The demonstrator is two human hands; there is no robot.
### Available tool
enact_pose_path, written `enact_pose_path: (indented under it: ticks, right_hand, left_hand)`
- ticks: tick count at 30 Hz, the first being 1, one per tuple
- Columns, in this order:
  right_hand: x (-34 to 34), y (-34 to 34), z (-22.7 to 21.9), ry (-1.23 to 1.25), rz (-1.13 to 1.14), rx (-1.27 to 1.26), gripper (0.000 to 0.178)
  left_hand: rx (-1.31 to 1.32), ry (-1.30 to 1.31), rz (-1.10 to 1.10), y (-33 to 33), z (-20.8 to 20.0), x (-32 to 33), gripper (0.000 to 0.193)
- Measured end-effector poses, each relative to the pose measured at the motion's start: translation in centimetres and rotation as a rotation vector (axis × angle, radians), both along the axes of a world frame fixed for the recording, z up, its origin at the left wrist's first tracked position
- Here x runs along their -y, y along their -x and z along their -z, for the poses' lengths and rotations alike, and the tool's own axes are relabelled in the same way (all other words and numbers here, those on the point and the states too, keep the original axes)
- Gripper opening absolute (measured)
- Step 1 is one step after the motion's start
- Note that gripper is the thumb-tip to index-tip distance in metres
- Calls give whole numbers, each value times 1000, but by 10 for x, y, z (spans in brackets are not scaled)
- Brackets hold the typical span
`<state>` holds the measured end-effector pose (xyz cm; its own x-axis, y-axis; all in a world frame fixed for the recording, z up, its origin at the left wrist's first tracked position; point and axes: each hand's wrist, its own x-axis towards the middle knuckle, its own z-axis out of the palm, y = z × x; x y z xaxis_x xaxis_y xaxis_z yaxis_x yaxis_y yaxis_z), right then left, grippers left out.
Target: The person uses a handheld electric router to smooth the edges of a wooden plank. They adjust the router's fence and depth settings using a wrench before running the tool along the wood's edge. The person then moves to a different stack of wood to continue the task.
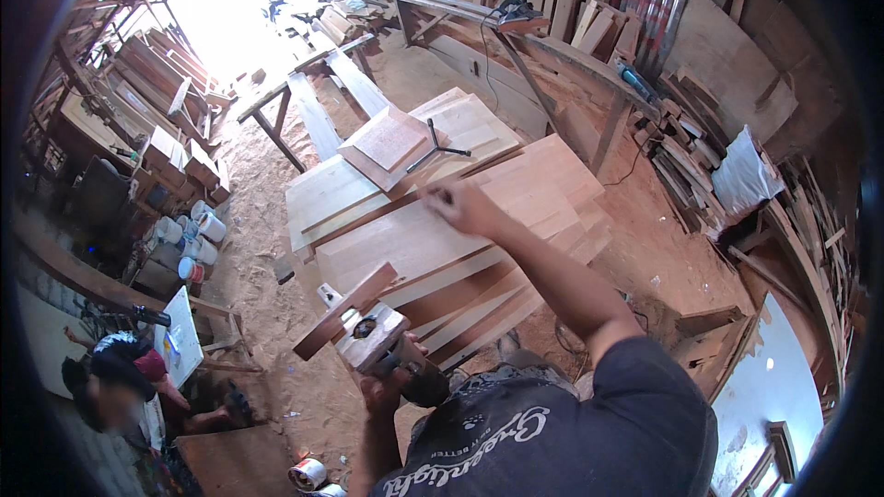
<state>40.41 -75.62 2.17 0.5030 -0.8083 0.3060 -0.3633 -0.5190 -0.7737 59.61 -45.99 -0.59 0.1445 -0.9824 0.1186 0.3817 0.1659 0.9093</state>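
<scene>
Low in front of me, my left hand (379,394) grips a trim router (419,382) from below. Its base carries a pale wooden block (370,339) with a round opening, and a brown wooden strip (345,311) lies across the block. My right arm reaches over stacked pale wooden panels (405,248). The fingers of my right hand (460,209) are curled together; whatever they may hold is too small to make out. Just beyond that hand, a black Y-shaped wrench (433,149) rests on a small raised-centre panel (387,145).
Two long boards (315,115) lead to a trestle (267,106) at the far side. A wooden bench (479,14) with a dark power tool stands far right. White buckets (198,230) stand left, near another seated person (133,373). Timber leans along both sides; sawdust covers the floor.
</scene>
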Motion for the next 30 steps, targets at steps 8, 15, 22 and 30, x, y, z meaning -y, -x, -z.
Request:
enact_pose_path:
  ticks: [8, 15, 22, 30]
  right_hand:
    - [-256, 106, 9, -1016, -658, 57, 32]
    - [-340, 130, 155, -471, -62, 182, 86]
    - [-307, 131, 30, -158, 332, 1167, 92]
    - [-247, 264, 0, 256, 621, 1795, 97]
  left_hand:
    - [-67, 27, 307, 35, -14, 24, 85]
    - [-574, 35, 657, 165, -43, 41, 70]
    - [41, -47, 734, 237, -130, 29, 80]
    - [918, 678, 844, 229, -34, 102, 85]
